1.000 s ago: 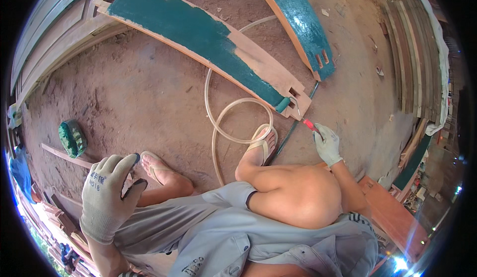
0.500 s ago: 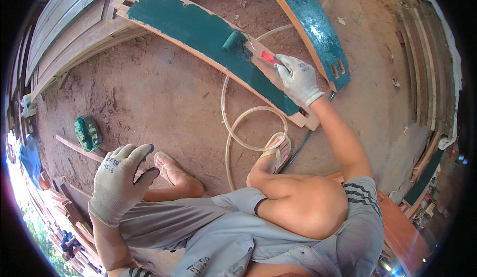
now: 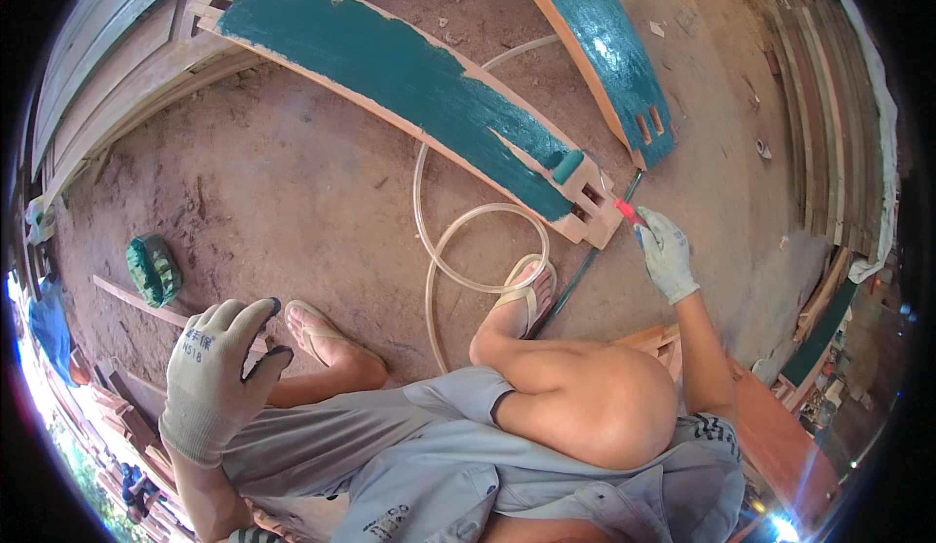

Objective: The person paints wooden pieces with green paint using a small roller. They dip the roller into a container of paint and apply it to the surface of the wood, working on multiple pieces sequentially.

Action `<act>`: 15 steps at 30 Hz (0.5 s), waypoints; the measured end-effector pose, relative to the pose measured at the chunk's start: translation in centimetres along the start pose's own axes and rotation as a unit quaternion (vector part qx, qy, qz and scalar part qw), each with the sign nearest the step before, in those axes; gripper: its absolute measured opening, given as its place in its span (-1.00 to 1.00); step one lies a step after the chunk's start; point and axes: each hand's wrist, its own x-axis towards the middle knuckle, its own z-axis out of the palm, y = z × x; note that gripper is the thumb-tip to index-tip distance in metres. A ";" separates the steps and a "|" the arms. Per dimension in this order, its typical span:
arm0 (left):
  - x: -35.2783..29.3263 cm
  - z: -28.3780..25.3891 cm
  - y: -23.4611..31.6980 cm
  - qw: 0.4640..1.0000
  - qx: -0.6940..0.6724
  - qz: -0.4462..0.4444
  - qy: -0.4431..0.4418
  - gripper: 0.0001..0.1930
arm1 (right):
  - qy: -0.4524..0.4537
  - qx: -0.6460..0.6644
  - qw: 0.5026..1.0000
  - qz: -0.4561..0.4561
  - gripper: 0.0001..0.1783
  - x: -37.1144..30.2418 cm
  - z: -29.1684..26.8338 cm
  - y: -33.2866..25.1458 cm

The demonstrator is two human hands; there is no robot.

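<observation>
A small paint roller (image 3: pixel 568 166) with a red handle is gripped in my gloved right hand (image 3: pixel 669 253). Its green sleeve rests on the near right end of a long wooden board (image 3: pixel 597 199), close to the slots cut there. Green paint covers most of the board's face, with a bare wood strip along the upper edge and a small unpainted sliver near the roller. My left hand (image 3: pixel 216 372), in a grey glove with dark fingertips, hovers over my left leg with its fingers apart, holding nothing.
A second board (image 3: pixel 609 51), painted green and glossy, lies to the right. Clear hose (image 3: pixel 421 202) loops on the dirt floor by my sandalled feet. A green patterned bundle (image 3: pixel 154 270) sits at left. Panelled wood (image 3: pixel 127 65) stands at far left; planks (image 3: pixel 824 124) are stacked right.
My right hand has moved right and toward me, drawing the roller to the board's slotted end. More wood there is now green. My left hand stays nearly in place.
</observation>
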 end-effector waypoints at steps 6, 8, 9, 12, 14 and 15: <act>0.5 0.0 0.3 1.000 -0.003 -0.004 0.000 -0.48 | 0.055 0.084 0.990 -0.099 -0.63 10.1 2.7 -8.2; 0.5 0.2 0.3 1.000 -0.004 -0.015 -0.007 -0.48 | 0.034 0.075 0.990 -0.115 -0.63 12.0 3.7 -9.4; 0.5 0.3 0.2 1.000 -0.006 -0.019 -0.012 -0.48 | 0.024 0.069 0.990 -0.122 -0.63 12.2 3.9 -9.5; 0.0 0.5 0.2 0.999 -0.021 -0.033 -0.017 -0.48 | -0.013 0.026 0.997 -0.075 -0.63 9.5 3.6 -7.6; -0.1 0.5 0.3 0.999 -0.023 -0.037 -0.021 -0.48 | -0.023 -0.017 0.998 -0.051 -0.63 6.1 3.1 -4.6; 0.0 0.6 0.0 0.999 -0.025 -0.041 -0.025 -0.49 | -0.020 -0.044 0.998 -0.043 -0.64 3.8 2.9 -2.6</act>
